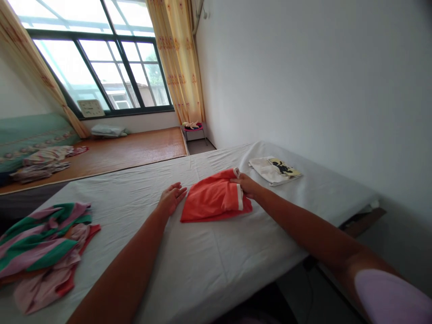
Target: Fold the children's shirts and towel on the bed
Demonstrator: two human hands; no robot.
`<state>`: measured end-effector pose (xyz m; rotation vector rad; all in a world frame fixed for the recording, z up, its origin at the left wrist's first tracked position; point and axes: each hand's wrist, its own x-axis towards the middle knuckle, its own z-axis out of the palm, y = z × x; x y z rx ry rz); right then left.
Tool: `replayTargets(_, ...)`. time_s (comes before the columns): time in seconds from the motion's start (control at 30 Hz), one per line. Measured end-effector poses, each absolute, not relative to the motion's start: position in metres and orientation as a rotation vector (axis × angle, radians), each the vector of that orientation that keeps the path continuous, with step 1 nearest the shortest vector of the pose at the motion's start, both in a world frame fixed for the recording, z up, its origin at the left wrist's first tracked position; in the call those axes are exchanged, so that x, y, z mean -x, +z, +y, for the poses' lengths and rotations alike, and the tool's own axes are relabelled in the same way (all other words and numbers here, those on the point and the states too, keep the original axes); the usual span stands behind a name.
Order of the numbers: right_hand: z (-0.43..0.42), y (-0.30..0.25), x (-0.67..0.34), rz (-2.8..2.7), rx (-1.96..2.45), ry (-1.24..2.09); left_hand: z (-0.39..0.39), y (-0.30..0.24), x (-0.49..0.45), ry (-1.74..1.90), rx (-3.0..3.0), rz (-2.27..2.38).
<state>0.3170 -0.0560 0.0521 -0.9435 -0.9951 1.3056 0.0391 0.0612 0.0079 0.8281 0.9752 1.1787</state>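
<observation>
Left hand (170, 199) unclenched, right hand (248, 185) pinching orange-red cloth (211, 198) on a white sheet (199, 256), a curtained window (108, 72) beyond

Head view: from the person's own head, facing forward and down
Table (199, 254): close below, seen at a slant
Left hand (171, 198), right hand (247, 185): near, around mid-frame
Window (97, 50): farther off, upper left
Wall (310, 81): along the right side
</observation>
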Motion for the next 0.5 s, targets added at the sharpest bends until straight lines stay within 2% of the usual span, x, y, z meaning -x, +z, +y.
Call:
replayTargets(0.13,-0.027,0.091,-0.337,-0.936,0.711,0.992,0.060,0.009,-0.039,1.167,-0.889,0.980)
replayTargets(0.27,-0.013,0.116,-0.408,-0.890,0.650,0.611,0.058,0.011,-0.037,1.145,-0.890,0.973)
replayTargets(0.37,-0.027,0.092,-0.474,-0.709,0.908,0.480,0.058,0.011,-0.036,1.130,-0.882,0.960)
replayTargets(0.47,-0.059,0.047,-0.525,-0.499,1.579,0.386,0.059,0.010,-0.037,1.132,-0.881,0.958)
replayTargets(0.5,-0.070,0.035,-0.536,-0.475,1.670,0.367,0.060,0.009,-0.037,1.133,-0.884,0.959)
